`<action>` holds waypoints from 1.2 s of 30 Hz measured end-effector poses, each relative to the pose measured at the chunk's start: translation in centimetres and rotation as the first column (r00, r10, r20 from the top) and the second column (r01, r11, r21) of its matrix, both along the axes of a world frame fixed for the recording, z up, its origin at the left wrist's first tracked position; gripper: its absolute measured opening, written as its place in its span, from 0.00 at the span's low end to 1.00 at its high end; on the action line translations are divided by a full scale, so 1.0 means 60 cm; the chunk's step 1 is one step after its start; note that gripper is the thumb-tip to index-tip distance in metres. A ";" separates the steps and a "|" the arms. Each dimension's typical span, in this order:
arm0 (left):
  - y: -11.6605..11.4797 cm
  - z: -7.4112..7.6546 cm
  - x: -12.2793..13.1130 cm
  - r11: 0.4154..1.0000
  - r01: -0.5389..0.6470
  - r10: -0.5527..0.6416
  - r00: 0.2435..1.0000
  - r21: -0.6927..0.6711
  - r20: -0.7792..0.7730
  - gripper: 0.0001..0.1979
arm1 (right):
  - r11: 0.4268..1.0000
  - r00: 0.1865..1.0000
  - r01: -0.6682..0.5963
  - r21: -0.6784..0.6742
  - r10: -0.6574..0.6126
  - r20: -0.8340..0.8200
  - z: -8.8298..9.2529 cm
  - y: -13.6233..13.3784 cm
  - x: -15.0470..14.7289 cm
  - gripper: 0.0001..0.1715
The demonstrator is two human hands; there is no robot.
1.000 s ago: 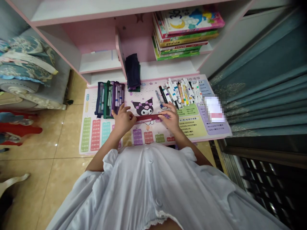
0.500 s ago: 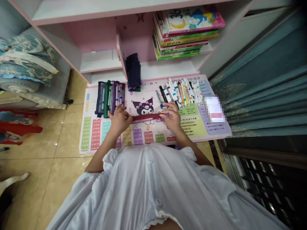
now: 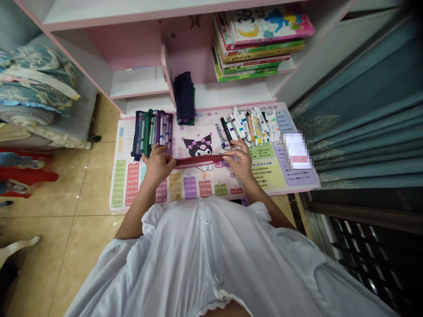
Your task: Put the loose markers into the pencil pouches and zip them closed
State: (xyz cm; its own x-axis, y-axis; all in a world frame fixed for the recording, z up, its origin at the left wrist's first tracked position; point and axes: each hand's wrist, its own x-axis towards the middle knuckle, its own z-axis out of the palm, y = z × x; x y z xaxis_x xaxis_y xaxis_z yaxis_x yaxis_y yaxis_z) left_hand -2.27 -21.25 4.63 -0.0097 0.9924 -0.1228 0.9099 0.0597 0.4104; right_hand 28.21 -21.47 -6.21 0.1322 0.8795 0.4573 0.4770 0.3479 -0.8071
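Observation:
A long dark red pencil case (image 3: 198,161) lies across the cartoon desk mat (image 3: 264,167), held at both ends. My left hand (image 3: 157,164) is closed on its left end, just below a row of filled pencil cases (image 3: 152,132) in dark blue, green and purple. My right hand (image 3: 240,162) pinches its right end. Directly behind that hand lies a spread of several marker pens (image 3: 248,125).
A stack of folded dark pouches (image 3: 184,97) stands at the back of the desk. Picture books (image 3: 254,42) are piled on the pink shelf above. A small white and pink card (image 3: 296,151) lies at the right. Teal curtains hang right; tiled floor and bedding left.
Both hands have shifted the red pencil case a little to the left and away from me; my left hand now sits closer to the row of filled cases.

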 end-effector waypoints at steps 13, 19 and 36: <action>0.006 -0.032 -0.033 0.993 -0.064 0.035 0.965 0.104 0.259 0.06 | 1.000 0.999 -0.006 0.031 0.005 0.041 0.000 -0.001 0.008 0.09; 0.005 -0.033 -0.034 0.987 -0.139 0.103 0.929 0.077 0.357 0.08 | 1.000 0.998 -0.005 -0.007 0.006 0.055 -0.001 -0.001 0.008 0.11; 0.009 -0.038 -0.052 0.978 -0.178 0.141 0.949 0.112 0.282 0.07 | 1.000 0.999 0.009 0.003 -0.009 0.045 0.001 0.001 0.015 0.09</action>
